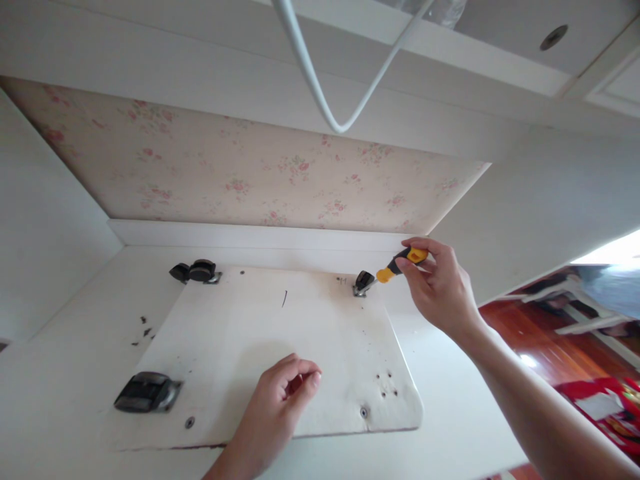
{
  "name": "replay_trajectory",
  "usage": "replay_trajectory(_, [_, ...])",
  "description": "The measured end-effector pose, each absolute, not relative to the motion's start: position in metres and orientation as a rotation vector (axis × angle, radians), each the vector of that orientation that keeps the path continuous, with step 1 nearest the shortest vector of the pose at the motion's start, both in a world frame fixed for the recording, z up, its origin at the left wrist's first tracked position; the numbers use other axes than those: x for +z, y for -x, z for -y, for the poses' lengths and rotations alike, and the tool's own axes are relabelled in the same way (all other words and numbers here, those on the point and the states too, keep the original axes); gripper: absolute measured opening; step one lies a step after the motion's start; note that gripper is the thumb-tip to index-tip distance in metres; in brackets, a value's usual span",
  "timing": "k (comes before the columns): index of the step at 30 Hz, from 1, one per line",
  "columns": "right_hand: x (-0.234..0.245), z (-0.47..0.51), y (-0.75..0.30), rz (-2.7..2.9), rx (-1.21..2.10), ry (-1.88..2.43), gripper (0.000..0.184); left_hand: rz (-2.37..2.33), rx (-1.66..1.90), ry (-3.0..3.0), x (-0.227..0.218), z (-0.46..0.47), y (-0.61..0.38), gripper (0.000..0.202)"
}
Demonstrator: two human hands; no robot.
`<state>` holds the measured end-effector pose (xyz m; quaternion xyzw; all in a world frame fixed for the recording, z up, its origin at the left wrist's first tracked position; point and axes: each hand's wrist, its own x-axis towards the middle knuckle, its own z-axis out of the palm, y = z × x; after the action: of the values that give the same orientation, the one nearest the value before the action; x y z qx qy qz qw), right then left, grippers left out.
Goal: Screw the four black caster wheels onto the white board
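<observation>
My right hand [445, 287] grips a yellow and black screwdriver [399, 263]. Its metal shaft points down to the left and meets the bracket of a black caster wheel [365, 281] at the far right of a white board [320, 333]. Over the near middle of the board, my left hand [285, 397] is closed, thumb against fingertips. Whatever it may pinch is hidden or too small to make out. Two more casters sit on the board, one at the far left [200, 272] and another at the near left [146, 392]. Four small holes mark the near right corner.
Dark bits of debris [145, 331] lie left of the board. Behind is floral wallpaper [295, 173] between white side panels. A white cable [340, 125] hangs overhead below a shelf. On the right are a reddish wooden floor [540, 333] and a red item [600, 413].
</observation>
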<state>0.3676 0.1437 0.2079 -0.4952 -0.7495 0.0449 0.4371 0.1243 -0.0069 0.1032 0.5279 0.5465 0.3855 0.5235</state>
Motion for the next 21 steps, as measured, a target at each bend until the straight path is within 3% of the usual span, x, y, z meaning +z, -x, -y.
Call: replay_trajectory(21, [0.2110, -0.1448, -0.3659, 1.873, 0.113, 1.219, 0.033, -1.275, 0.926, -1.272, 0.0985, 0.0079, -0.1221, 0.034])
